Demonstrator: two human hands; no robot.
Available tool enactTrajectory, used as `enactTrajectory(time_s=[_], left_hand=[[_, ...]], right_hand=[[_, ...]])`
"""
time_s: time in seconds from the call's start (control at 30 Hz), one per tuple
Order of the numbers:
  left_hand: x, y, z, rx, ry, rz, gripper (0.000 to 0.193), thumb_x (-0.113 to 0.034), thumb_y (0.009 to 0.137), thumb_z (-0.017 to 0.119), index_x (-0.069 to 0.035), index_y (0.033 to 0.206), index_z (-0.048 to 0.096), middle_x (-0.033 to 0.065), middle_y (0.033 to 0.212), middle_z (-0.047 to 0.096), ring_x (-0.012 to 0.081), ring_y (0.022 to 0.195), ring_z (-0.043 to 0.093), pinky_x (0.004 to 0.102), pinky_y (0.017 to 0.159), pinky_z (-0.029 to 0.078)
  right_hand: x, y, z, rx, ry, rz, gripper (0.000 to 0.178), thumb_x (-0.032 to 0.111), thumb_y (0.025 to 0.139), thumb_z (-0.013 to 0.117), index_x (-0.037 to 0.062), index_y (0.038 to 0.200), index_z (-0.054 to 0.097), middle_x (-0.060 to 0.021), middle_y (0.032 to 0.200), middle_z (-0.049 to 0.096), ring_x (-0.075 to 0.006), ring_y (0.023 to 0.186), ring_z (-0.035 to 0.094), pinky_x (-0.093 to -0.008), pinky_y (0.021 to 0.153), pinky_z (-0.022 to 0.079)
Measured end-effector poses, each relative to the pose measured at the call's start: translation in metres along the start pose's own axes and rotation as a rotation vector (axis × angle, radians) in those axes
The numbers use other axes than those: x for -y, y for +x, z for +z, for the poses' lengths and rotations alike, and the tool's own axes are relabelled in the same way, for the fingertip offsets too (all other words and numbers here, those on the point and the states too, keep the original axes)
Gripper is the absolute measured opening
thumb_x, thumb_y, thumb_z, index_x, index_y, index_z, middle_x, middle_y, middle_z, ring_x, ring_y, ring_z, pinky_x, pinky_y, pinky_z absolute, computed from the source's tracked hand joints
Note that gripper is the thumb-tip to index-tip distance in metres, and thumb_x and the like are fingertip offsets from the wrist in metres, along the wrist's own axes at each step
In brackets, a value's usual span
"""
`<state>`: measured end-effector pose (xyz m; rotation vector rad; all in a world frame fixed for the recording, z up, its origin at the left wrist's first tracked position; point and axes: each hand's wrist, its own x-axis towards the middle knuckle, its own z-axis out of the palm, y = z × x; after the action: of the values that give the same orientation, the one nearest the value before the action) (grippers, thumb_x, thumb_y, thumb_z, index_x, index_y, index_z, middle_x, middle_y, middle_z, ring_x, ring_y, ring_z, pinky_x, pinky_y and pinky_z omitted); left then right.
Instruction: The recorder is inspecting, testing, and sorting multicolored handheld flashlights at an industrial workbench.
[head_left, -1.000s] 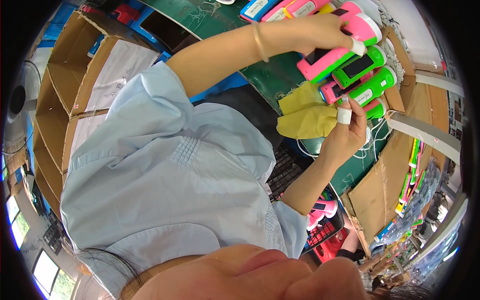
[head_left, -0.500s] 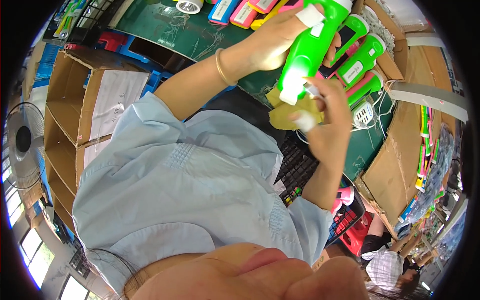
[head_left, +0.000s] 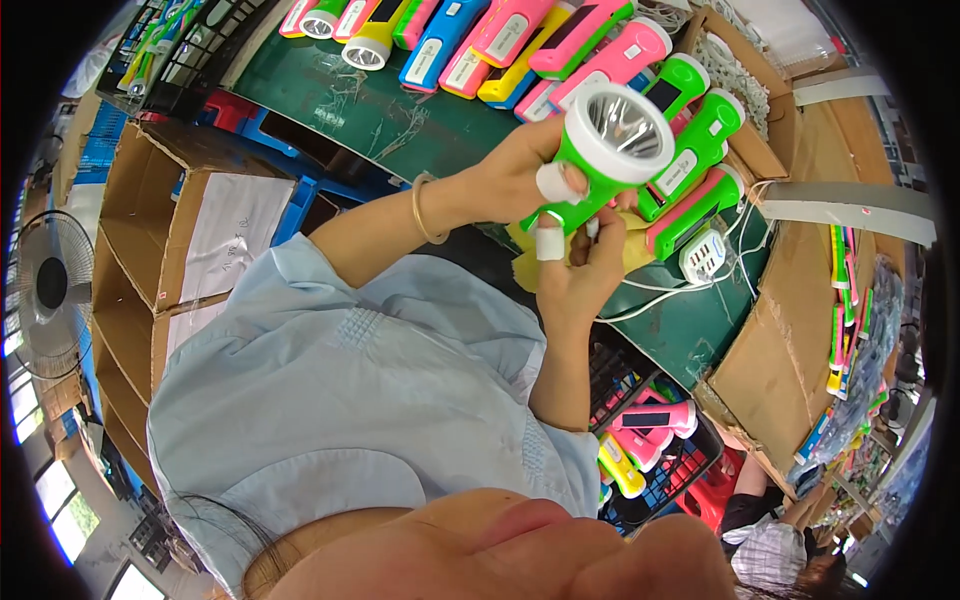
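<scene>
A green flashlight (head_left: 618, 132) with a broad white head is held up over the near side of the table, its lens tipped up towards me and unlit. My left hand (head_left: 520, 182) grips it just below the head, with white tape round the thumb. Lower down, my right hand (head_left: 583, 275) has its taped thumb and fingers closed on the body's lower part. Beneath and beside the hands shows a yellow cloth (head_left: 526, 270), partly covered. Close to the right lie more green flashlights (head_left: 690, 160) and a white charging hub (head_left: 703, 256) with cables.
Rows of pink, blue and yellow flashlights (head_left: 445, 45) lie along the far side of the green table (head_left: 320, 85). A carton of white cables (head_left: 735, 75) stands at far right. Below is a black basket of flashlights (head_left: 690, 470). Cardboard compartments (head_left: 135, 235) and a fan (head_left: 50, 285) are left.
The flashlight has come nearer and turned, bringing its lens into view; the bright glow at its lower end no longer shows. My right hand, apart before, has closed on the body.
</scene>
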<state>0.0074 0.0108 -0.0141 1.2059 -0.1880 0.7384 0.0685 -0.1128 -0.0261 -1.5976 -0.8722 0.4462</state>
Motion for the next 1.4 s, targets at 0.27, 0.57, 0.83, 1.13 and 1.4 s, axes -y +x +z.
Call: enactTrajectory(time_s=[0.27, 0.57, 0.83, 1.13, 1.4], left_hand=[[-0.017, -0.01, 0.002, -0.208, 0.323, -0.291, 0.041, -0.015, 0.082, 0.059, -0.003, 0.115, 0.038, 0.007, 0.087, 0.056, 0.0131, 0.071, 0.058, 0.0279, 0.061, 0.049], [-0.008, -0.011, -0.002, -0.124, 0.569, -0.264, 0.065, -0.015, 0.08, 0.06, -0.001, 0.132, 0.023, 0.0125, 0.112, 0.05, 0.0196, 0.099, 0.053, 0.0297, 0.085, 0.042], [-0.038, 0.001, 0.012, -0.06, 0.571, -0.52, 0.076, -0.017, 0.072, 0.061, 0.008, 0.131, 0.02, 0.0261, 0.112, 0.048, 0.0336, 0.101, 0.052, 0.0354, 0.087, 0.041], [-0.013, -0.011, 0.016, -0.164, 0.876, -0.239, 0.071, -0.008, 0.061, 0.061, 0.006, 0.123, 0.029, 0.0217, 0.106, 0.05, 0.0361, 0.098, 0.052, 0.0371, 0.083, 0.043], [-0.008, -0.012, 0.017, -0.195, 1.056, -0.187, 0.072, -0.009, 0.063, 0.066, 0.006, 0.123, 0.029, 0.0233, 0.106, 0.049, 0.0387, 0.094, 0.052, 0.0383, 0.078, 0.045]], right_hand=[[-0.023, -0.002, -0.043, 0.077, 0.136, 0.169, 0.023, 0.021, 0.092, 0.045, 0.0001, 0.09, 0.054, -0.0003, 0.076, 0.05, -0.0058, 0.061, 0.042, -0.0191, 0.053, 0.031], [0.006, 0.003, -0.049, 0.121, 0.095, 0.069, 0.022, 0.018, 0.09, 0.05, 0.0002, 0.078, 0.055, -0.0014, 0.073, 0.056, -0.0069, 0.068, 0.047, -0.0202, 0.062, 0.037], [0.035, 0.031, -0.043, 0.178, -0.007, -0.122, 0.018, 0.015, 0.086, 0.056, -0.0008, 0.076, 0.054, -0.0019, 0.065, 0.052, -0.0073, 0.058, 0.046, -0.0211, 0.053, 0.035], [0.026, 0.029, -0.032, 0.113, -0.14, -0.161, 0.016, 0.009, 0.08, 0.062, -0.002, 0.071, 0.054, -0.0014, 0.058, 0.044, -0.0071, 0.05, 0.036, -0.022, 0.044, 0.027], [0.038, 0.027, -0.034, 0.088, -0.363, -0.151, 0.018, 0.01, 0.079, 0.063, -0.0015, 0.068, 0.054, -0.0088, 0.055, 0.045, -0.0166, 0.046, 0.041, -0.0283, 0.045, 0.033]])
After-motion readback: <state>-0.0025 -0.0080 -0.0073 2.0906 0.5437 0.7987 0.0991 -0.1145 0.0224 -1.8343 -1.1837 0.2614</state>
